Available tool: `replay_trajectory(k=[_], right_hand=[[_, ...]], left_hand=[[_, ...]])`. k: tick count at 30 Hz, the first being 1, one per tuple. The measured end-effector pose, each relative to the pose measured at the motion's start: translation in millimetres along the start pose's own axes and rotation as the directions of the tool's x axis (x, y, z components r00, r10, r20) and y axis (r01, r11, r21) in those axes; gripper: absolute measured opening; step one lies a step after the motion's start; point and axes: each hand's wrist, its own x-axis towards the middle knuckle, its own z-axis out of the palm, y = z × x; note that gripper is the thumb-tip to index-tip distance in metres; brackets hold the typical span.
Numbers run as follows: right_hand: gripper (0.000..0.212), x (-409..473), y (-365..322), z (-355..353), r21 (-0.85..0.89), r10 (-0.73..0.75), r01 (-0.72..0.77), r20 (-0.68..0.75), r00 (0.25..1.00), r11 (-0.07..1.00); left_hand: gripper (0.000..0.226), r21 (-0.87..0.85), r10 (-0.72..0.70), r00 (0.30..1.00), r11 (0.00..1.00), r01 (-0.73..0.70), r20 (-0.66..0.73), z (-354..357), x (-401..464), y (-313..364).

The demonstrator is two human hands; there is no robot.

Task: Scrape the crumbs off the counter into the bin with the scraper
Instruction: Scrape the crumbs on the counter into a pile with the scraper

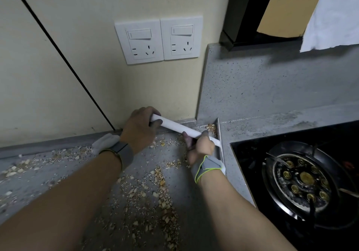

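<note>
Scraper (175, 127), white, lay at the counter's (192, 202) back edge, gripped at either end by left hand (138, 129) and right hand (200, 147); crumbs (155, 188) scattered across the counter.

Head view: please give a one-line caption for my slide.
Both hands hold a white scraper over a crumb-strewn counter beside a gas burner.

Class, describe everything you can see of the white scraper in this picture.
The scraper shows a smooth white bar, plastic by its look, lying slanted from upper left to lower right above the grey counter, near the wall corner. The left hand grips its upper end; the right hand grips its lower end. Its blade is mostly hidden. Crumbs lie piled just beyond it.
</note>
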Motion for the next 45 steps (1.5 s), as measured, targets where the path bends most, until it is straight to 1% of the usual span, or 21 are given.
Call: replay_trajectory(k=[4, 7, 9, 12, 14, 15, 17, 18, 19, 20, 22, 25, 28, 31, 33, 37, 40, 41, 42, 44, 45], right_hand=[[0.027, 12.6, -7.5, -8.6, -0.03, -0.005, 0.003, -0.079, 0.997, 1.0], [0.025, 19.6, -5.4, -13.2, -0.092, -0.018, 0.007, -0.122, 0.992, 0.996], [0.021, 17.9, 3.3, -9.1, -0.141, -0.042, 0.023, -0.132, 0.99, 0.99], [0.021, 8.6, 24.6, -2.2, -0.192, -0.022, 0.001, -0.107, 0.994, 0.981], [0.019, 3.8, 37.5, -0.4, -0.247, 0.002, -0.017, -0.063, 0.998, 0.969], [0.018, 1.9, 41.5, -0.7, -0.268, 0.018, -0.028, -0.04, 0.999, 0.963], [0.014, -2.8, 42.6, -4.0, -0.249, 0.059, -0.061, -0.015, 0.998, 0.967], [0.012, -5.2, 40.4, -5.3, -0.22, 0.065, -0.065, -0.005, 0.998, 0.973], [0.014, -6.9, 37.2, -7.1, -0.2, 0.057, -0.057, -0.005, 0.998, 0.978], [0.018, -6.7, 33.9, -9.4, -0.197, 0.042, -0.044, -0.018, 0.999, 0.979], [0.022, -4.0, 25.3, -13.5, -0.208, 0.001, -0.012, -0.054, 0.999, 0.978], [0.025, 4.5, 9.5, -19.4, -0.267, -0.064, 0.029, -0.126, 0.99, 0.963], [0.034, 12.3, 5.2, -22.4, -0.37, -0.098, 0.027, -0.173, 0.98, 0.928], [0.041, 11.7, 15.4, -22.0, -0.487, -0.129, 0.015, -0.201, 0.971, 0.873], [0.044, 6.0, 26.6, -19.8, -0.549, -0.112, -0.006, -0.182, 0.977, 0.836], [0.046, -4.1, 47.0, -16.4, -0.678, -0.093, -0.04, -0.159, 0.983, 0.734], [0.048, -9.6, 56.2, -17.6, -0.725, -0.056, -0.033, -0.098, 0.994, 0.688], [0.048, -12.0, 59.4, -19.3, -0.737, -0.04, -0.026, -0.073, 0.997, 0.676], [0.047, -14.2, 61.1, -19.2, -0.741, -0.028, -0.015, -0.046, 0.999, 0.671], [0.038, -16.0, 64.3, -21.0, -0.699, 0.004, 0.002, 0.006, 1.0, 0.715], [0.035, -13.8, 63.4, -21.2, -0.678, 0.003, 0.006, 0.012, 1.0, 0.735]], left_hand=[[0.016, -0.014, 0.068, 0.996, 0.998, -0.067, 0.061, 14.0, 0.1, 10.3], [0.017, -0.023, 0.04, 0.996, 0.999, -0.038, 0.085, 19.8, -4.0, 11.2], [0.015, -0.013, 0.012, 0.998, 1.0, -0.012, 0.061, 15.5, -9.1, 3.7], [0.013, 0.037, -0.004, 1.0, 0.999, 0.004, -0.023, 1.5, -17.8, -11.5], [0.013, 0.126, 0.026, 0.998, 0.992, -0.018, -0.063, -10.4, -21.8, -22.7], [0.014, 0.222, 0.053, 0.998, 0.974, -0.042, -0.044, -16.2, -22.5, -27.6], [0.02, 0.472, 0.082, 0.994, 0.875, -0.106, 0.072, -24.0, -20.5, -31.1], [0.026, 0.568, 0.092, 0.986, 0.808, -0.155, 0.137, -25.3, -17.8, -27.9], [0.032, 0.615, 0.109, 0.974, 0.76, -0.211, 0.199, -24.3, -16.1, -22.6], [0.035, 0.62, 0.135, 0.959, 0.739, -0.266, 0.251, -20.7, -15.6, -15.9], [0.039, 0.579, 0.2, 0.929, 0.735, -0.353, 0.312, -5.5, -17.0, -2.2], [0.044, 0.528, 0.251, 0.902, 0.743, -0.412, 0.351, 20.8, -22.2, 11.0], [0.048, 0.481, 0.203, 0.9, 0.788, -0.384, 0.386, 32.3, -25.6, 8.8], [0.049, 0.476, 0.195, 0.914, 0.804, -0.356, 0.355, 26.3, -34.8, -1.9], [0.048, 0.488, 0.19, 0.917, 0.799, -0.352, 0.351, 18.6, -44.6, -10.8], [0.052, 0.528, 0.105, 0.933, 0.8, -0.285, 0.344, 2.2, -65.6, -23.9], [0.051, 0.528, 0.064, 0.948, 0.818, -0.229, 0.312, -6.9, -79.4, -28.6], [0.05, 0.508, 0.058, 0.945, 0.832, -0.225, 0.323, -11.3, -81.4, -29.0], [0.049, 0.482, 0.055, 0.934, 0.845, -0.232, 0.352, -14.7, -79.9, -29.2], [0.048, 0.458, 0.047, 0.905, 0.851, -0.259, 0.423, -21.0, -74.7, -28.0], [0.048, 0.469, 0.04, 0.899, 0.843, -0.265, 0.435, -20.5, -71.3, -25.6]])
